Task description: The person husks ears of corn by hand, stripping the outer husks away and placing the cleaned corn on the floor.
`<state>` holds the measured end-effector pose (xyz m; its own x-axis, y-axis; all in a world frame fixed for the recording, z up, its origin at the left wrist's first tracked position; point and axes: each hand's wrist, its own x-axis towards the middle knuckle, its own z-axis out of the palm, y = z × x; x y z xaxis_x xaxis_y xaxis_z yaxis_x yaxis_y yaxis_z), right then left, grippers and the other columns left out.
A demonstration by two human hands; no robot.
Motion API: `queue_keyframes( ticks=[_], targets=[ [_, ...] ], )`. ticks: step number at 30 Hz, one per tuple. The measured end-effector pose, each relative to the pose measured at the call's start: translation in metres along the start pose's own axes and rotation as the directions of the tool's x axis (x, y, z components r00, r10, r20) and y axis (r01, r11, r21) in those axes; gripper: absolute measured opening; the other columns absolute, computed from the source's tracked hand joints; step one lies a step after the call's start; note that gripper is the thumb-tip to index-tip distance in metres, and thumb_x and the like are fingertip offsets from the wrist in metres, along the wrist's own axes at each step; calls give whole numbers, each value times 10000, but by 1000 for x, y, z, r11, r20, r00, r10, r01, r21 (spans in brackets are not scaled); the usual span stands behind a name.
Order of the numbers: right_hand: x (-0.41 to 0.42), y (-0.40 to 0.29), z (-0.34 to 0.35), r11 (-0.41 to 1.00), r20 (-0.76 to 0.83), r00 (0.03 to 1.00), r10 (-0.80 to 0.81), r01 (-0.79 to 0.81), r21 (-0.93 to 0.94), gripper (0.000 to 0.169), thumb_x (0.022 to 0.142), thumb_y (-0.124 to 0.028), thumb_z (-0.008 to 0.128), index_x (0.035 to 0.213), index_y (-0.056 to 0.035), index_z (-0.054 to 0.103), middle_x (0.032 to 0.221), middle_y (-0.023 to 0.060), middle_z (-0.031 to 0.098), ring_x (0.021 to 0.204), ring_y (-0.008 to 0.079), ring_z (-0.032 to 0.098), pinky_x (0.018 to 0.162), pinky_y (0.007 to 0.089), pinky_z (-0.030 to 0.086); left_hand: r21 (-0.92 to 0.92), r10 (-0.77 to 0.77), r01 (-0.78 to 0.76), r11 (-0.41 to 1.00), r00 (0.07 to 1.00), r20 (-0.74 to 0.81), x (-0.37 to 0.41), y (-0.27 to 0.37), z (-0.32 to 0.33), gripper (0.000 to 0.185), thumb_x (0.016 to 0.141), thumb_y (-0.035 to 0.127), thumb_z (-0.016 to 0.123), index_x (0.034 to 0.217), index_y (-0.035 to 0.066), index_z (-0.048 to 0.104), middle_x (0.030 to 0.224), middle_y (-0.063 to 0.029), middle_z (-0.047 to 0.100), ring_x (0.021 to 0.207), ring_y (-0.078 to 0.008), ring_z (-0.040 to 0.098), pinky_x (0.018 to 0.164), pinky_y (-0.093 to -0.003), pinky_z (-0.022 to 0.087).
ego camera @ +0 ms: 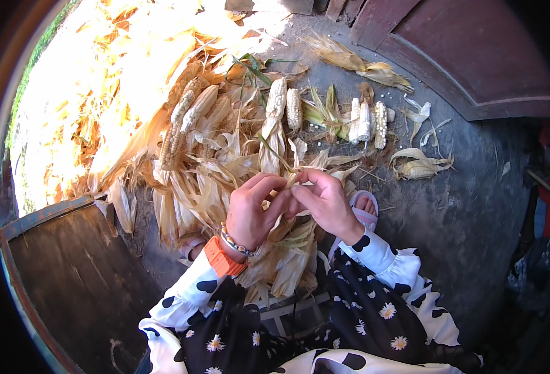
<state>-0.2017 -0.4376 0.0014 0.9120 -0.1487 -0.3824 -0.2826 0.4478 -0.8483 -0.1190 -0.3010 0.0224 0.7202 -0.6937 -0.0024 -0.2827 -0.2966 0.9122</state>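
Note:
My left hand and my right hand meet at the centre, fingertips pinching dry corn husk strips between them. The fingers hide part of the strips. Just beyond lies a pale ear of corn, its peeled-back husk trailing towards my hands. A shorter ear rests beside it. Left of these, several bare ears sit together, husks folded back below them. Under my hands, a thick bunch of husk leaves hangs between my knees.
A sunlit husk heap fills the upper left. Partly shelled cobs lie right of centre, with loose kernels about. Husked ears rest on the dark floor. A wooden panel stands lower left; a reddish door, upper right.

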Motion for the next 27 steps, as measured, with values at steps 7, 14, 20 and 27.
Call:
queue_keyframes(
  ticks=[7,14,20,27],
  targets=[
    [7,7,12,851,-156,940,-304,195,-487,95,728,-45,568,736,47,545,650,111,567,569,146,565,514,309,438,182,131,-123,976,991,-33,-2,-11,1,107,677,5,640,736,-10,552,678,-91,536,595,-194,552,526,-277,436],
    [9,33,-29,950,-380,897,226,-117,288,128,830,-111,491,740,-26,522,693,32,577,465,75,449,414,208,366,-560,-235,215,800,971,38,-10,-9,-5,62,798,-34,492,850,-19,522,874,-31,586,785,-64,503,708,-221,414],
    [6,4,-28,742,-110,957,267,-132,657,96,854,-168,440,824,-85,478,683,-9,465,429,51,307,402,197,304,-967,-559,198,163,826,75,-19,-67,-19,157,868,81,432,971,-14,503,948,-107,594,862,-226,585,800,-370,480],
    [-27,45,-92,797,-390,799,458,-175,578,186,890,-235,431,729,-145,410,613,-53,340,421,36,204,363,178,194,-966,-750,222,136,659,46,-33,-114,-70,282,892,177,439,990,-70,533,958,-199,596,882,-312,592,828,-436,478]
  ],
)
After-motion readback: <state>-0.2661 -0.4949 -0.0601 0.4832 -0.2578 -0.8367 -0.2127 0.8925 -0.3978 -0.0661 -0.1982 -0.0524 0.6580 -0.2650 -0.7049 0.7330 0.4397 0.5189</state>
